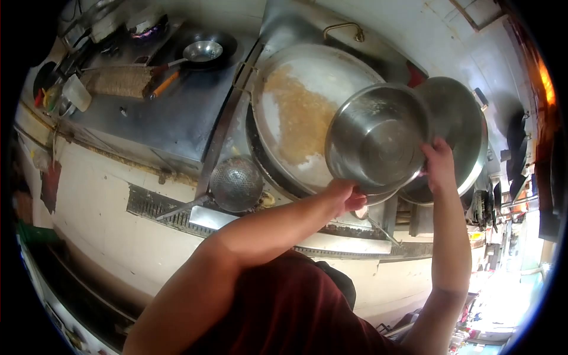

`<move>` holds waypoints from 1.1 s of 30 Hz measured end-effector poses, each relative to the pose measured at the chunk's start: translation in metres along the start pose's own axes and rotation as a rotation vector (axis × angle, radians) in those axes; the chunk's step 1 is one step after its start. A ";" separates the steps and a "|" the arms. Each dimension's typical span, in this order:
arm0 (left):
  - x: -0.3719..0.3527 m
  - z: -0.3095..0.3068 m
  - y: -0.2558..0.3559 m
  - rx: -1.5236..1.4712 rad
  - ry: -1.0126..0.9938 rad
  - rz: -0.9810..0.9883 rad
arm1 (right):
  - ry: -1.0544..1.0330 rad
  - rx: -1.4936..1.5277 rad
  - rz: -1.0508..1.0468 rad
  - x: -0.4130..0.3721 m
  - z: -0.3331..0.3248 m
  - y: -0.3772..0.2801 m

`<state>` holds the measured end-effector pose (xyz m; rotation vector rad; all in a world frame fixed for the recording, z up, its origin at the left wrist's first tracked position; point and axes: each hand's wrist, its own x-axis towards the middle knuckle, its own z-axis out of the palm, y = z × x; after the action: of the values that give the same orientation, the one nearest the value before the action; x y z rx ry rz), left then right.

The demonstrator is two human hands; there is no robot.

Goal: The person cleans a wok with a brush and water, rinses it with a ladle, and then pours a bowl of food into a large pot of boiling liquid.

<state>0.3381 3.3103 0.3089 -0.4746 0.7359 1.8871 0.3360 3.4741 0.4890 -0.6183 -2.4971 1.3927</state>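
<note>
My left hand (346, 197) and my right hand (439, 163) grip the rim of a deep stainless steel bowl (378, 133), the left at its near edge and the right at its right side. The bowl is tilted, and I see its inside, with a dull sheen at the bottom. Under and to its left is a very wide round pan (355, 71) with a brownish patch (296, 118) spread over its pale inner surface. A larger metal basin (458, 130) stands behind my right hand, partly hidden by the bowl.
A perforated metal strainer (236, 183) lies at the front edge of the stove. On the left counter (154, 127) are a brush-like bundle (118, 81), an orange handle (165, 84) and a dark wok with a ladle (202, 51). A brass-coloured tap (358, 35) projects at the back wall.
</note>
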 end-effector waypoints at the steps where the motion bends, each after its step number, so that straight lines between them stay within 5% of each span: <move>1: -0.002 -0.004 0.004 0.005 0.002 -0.003 | 0.035 0.118 0.046 -0.008 -0.009 0.012; 5: -0.017 -0.011 0.016 0.021 0.006 0.268 | 0.148 0.528 0.259 -0.053 -0.030 0.083; 10: -0.025 0.000 -0.013 0.716 0.089 0.721 | 0.215 0.879 0.501 -0.120 -0.050 0.178; 15: -0.036 0.020 -0.042 1.080 -0.262 0.716 | 0.389 1.056 0.425 -0.194 -0.063 0.211; 19: -0.037 0.002 -0.097 1.011 -0.388 0.545 | 0.443 1.170 0.414 -0.257 -0.100 0.264; 21: -0.037 -0.014 -0.107 1.259 -0.478 0.334 | 0.515 1.218 0.409 -0.278 -0.118 0.297; 33: -0.042 -0.173 -0.197 1.212 0.237 0.087 | 1.059 1.155 0.463 -0.243 -0.223 0.529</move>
<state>0.5345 3.2241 0.1523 0.1299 1.8650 1.1394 0.7713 3.7767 0.1618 -1.1862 -0.5905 1.6657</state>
